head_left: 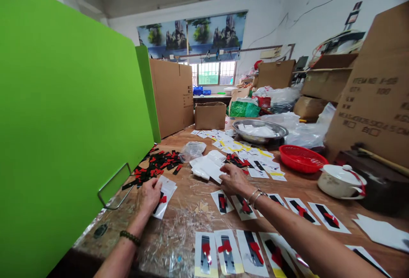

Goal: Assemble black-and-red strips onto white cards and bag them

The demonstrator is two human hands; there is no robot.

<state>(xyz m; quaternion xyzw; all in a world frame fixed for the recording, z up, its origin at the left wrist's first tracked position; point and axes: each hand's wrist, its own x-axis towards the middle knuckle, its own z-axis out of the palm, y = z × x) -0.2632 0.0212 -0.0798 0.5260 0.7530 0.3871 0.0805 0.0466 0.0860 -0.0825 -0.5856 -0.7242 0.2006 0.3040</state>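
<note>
My left hand (149,195) is closed on the left edge of a white card (166,184) near the table's left side. A black and red piece (162,199) shows against this card, partly behind my fingers. My right hand (234,178) reaches over to a pile of white sheets or thin packets (209,165), its fingertips pinching the right edge of one. Beyond my left hand lies a heap of black and red pieces (162,163). Under and around my right forearm are rows of white cards bearing such pieces, among them one card (222,202) close to the wrist.
A green panel (79,99) with a metal wire handle (115,188) borders the left. Farther back are a clear plastic bag (192,150), scattered printed cards (234,144) and a metal tray (260,137). A red basket (303,159), lidded pot (341,182) and cartons stand right.
</note>
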